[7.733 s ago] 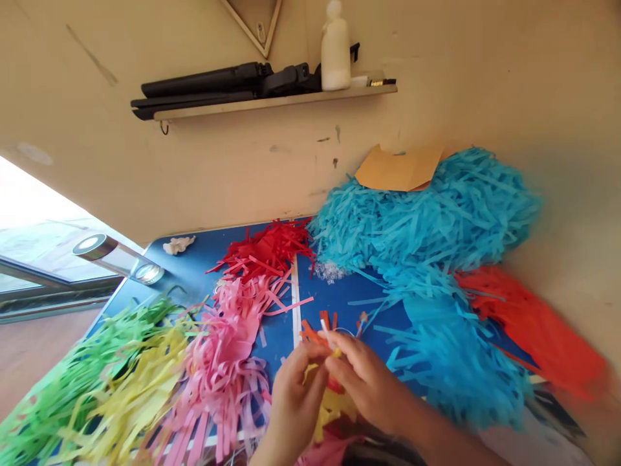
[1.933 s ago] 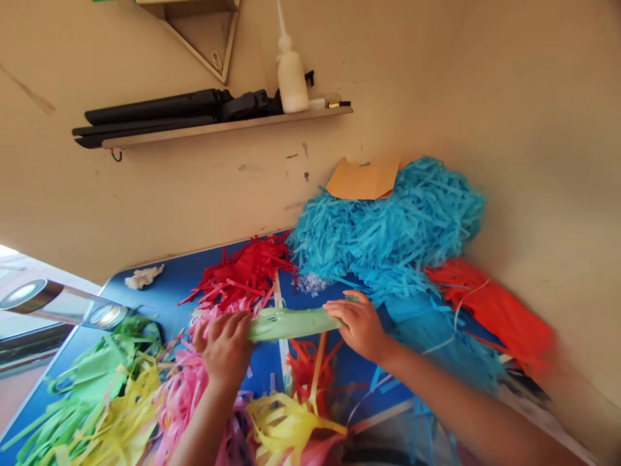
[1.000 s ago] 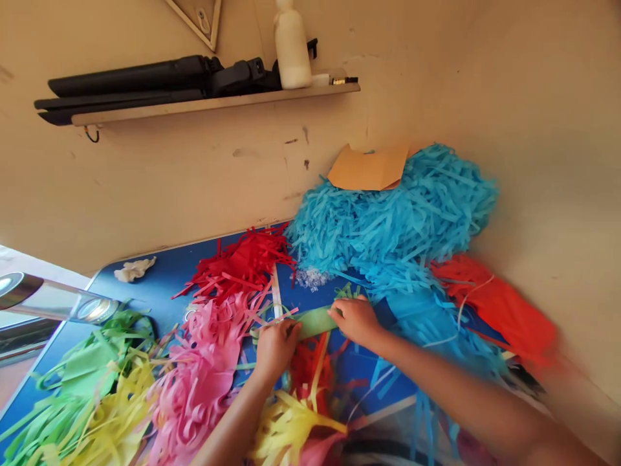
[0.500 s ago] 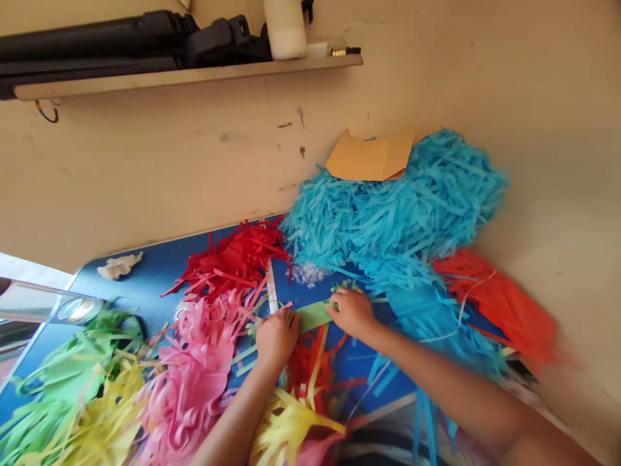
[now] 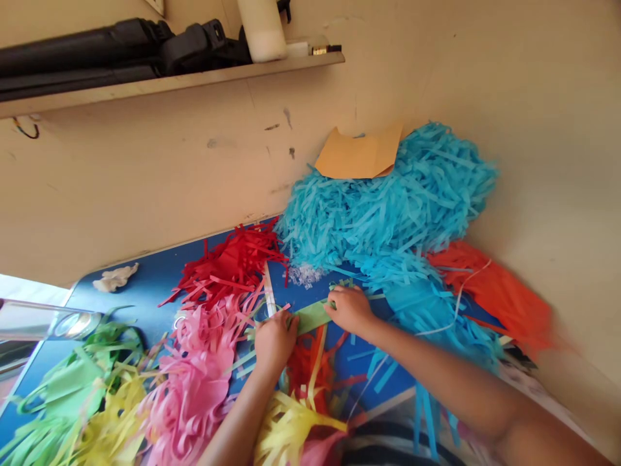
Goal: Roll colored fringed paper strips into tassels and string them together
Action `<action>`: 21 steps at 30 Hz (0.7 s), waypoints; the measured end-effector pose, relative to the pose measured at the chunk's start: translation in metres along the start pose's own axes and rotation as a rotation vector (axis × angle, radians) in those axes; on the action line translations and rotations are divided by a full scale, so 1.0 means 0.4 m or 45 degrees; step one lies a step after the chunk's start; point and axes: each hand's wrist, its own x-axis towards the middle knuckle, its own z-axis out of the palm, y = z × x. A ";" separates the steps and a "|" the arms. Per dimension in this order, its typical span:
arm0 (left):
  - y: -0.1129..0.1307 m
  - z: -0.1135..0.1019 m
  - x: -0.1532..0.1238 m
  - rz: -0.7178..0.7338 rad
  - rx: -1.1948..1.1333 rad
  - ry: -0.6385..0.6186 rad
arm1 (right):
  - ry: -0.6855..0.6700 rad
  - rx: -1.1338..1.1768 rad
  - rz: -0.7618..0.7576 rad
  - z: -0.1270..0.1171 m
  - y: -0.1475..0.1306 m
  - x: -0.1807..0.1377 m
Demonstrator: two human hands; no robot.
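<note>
Between my two hands stretches a light green fringed paper strip (image 5: 312, 317), held flat just above the blue table. My left hand (image 5: 275, 336) is closed on its left end, where cut fringes stick out. On the other end my right hand (image 5: 350, 309) has its fingers curled round the paper. Below the strip lie orange-red paper fringes (image 5: 310, 369) and a yellow fringed tassel (image 5: 284, 427). Pink paper fringes (image 5: 198, 369) lie left of my left hand. A white string (image 5: 456, 310) passes under my right forearm.
A big pile of blue fringes (image 5: 388, 207) with an orange-brown card (image 5: 359, 155) stands against the wall. Around it are red fringes (image 5: 233, 259), orange-red paper (image 5: 499, 291) and clear bits (image 5: 306, 275). A drinking glass (image 5: 58, 321) lies at left near green fringes (image 5: 72, 388). A shelf (image 5: 194, 84) hangs above.
The view has shifted slightly, so the shelf and piles sit a little further left. Both hands keep their hold on the green strip, with hardly any movement.
</note>
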 end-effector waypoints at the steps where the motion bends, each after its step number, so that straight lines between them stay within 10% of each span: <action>1: 0.000 -0.001 -0.001 0.019 0.002 0.023 | 0.006 -0.016 -0.002 -0.008 0.002 0.002; 7: 0.008 -0.035 -0.008 0.497 0.028 0.087 | 0.156 -0.132 -0.089 -0.084 0.014 -0.004; 13: 0.013 -0.068 -0.015 0.828 0.078 0.006 | -0.075 -0.157 -0.915 -0.078 0.003 -0.039; 21: 0.012 -0.036 -0.018 0.594 0.013 0.112 | -0.140 0.058 -0.617 -0.050 0.035 0.022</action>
